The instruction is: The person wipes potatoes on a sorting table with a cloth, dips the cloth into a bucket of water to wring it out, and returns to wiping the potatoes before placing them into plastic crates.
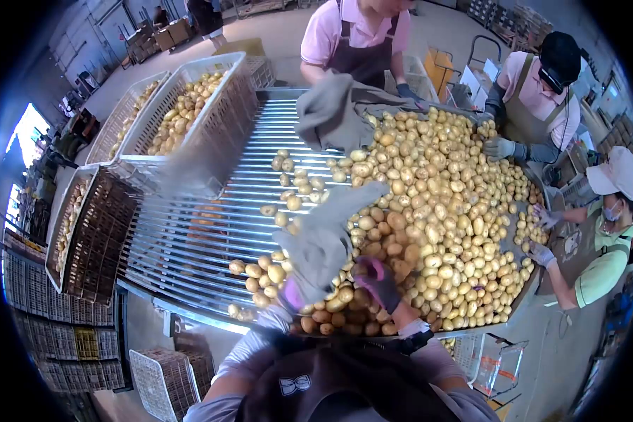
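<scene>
A heap of potatoes covers the right side of a metal roller table. My left hand, in a pink and grey glove, is at the lower end of a crumpled grey cloth and appears to grip it. The cloth hides most of its fingers and stretches up and right over the potatoes. Just to the right, my right hand, in a dark glove with pink, is over the near edge of the heap. Its fingers are curved and apart, with no potato visible in them.
A second grey cloth lies at the table's far edge. Crates of potatoes stand at the left end, beside a brown crate. Co-workers stand across and to the right; one has gloved hands among the potatoes.
</scene>
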